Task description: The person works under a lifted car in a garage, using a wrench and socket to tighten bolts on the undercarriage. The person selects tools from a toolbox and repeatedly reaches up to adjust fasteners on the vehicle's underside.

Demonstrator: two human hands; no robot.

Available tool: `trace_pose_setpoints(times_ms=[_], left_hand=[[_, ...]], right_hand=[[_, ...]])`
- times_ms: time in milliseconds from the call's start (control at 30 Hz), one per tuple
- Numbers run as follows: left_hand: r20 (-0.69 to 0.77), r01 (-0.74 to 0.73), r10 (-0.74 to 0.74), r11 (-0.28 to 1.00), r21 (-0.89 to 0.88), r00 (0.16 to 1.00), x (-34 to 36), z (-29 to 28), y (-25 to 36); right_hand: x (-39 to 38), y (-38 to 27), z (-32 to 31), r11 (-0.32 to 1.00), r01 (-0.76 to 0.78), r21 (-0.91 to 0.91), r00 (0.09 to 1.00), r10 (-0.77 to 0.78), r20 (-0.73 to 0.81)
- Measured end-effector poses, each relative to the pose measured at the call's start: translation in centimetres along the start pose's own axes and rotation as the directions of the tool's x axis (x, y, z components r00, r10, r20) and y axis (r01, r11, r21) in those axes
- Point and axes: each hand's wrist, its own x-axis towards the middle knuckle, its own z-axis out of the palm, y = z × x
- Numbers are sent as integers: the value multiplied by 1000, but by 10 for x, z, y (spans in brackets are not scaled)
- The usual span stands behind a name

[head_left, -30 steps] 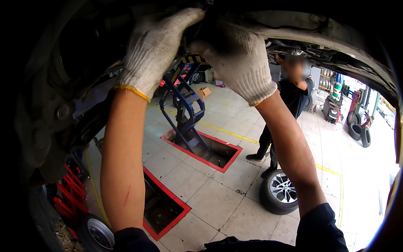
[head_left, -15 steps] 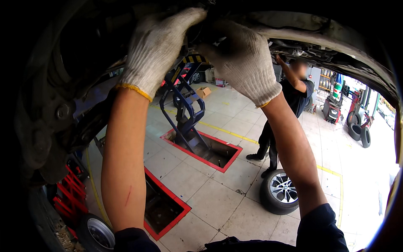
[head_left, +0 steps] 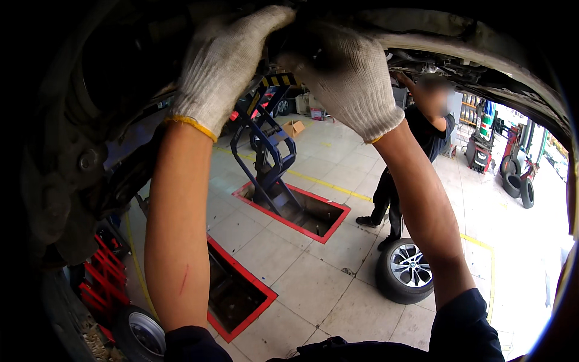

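Both my arms reach up into the dark underside of a raised car [head_left: 422, 42]. My left hand [head_left: 226, 69], in a white knit glove with a yellow cuff, is closed, its thumb stretched right toward a dark part. Its other fingers fade into shadow. Close on its right, my right hand [head_left: 356, 84] wears a similar glove, its fingers curled and dirty. Whatever the two hands grip is lost in the darkness between them. Dark bolted metal parts [head_left: 87, 160] of the car surround my left arm.
A blue scissor lift [head_left: 265, 145] rises from a red-rimmed floor pit [head_left: 322, 238]; a second red-rimmed pit [head_left: 268, 295] lies nearer. Another person [head_left: 425, 130] works under the car at right. A wheel [head_left: 407, 271] lies by that person's feet, another wheel [head_left: 142, 335] at lower left beside a red rack [head_left: 102, 283].
My hands shift very slightly upward, staying close together under the car. The other person's head and raised arm have moved a little. My view has tilted slightly.
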Motion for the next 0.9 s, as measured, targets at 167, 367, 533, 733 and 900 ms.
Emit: trace_pose_setpoints(times_ms=[167, 367, 533, 733, 900], left_hand=[[-32, 43, -42, 999, 12, 999, -7, 8, 13], [-13, -39, 41, 989, 142, 999, 5, -4, -8], [11, -11, 9, 986, 166, 1000, -4, 1, 11], [-8, -41, 44, 966, 255, 999, -1, 1, 10], [21, -113, 111, 974, 196, 994, -4, -2, 9]], right_hand=[[0, 9, -2, 974, 170, -148, 985, -167, 31], [-4, -3, 1, 998, -49, 41, 999, 49, -17], [1, 11, 0, 977, 165, -135, 984, -172, -42], [2, -3, -8, 998, 17, -63, 999, -15, 32], [4, 11, -1, 940, 265, -213, 959, -279, -39]])
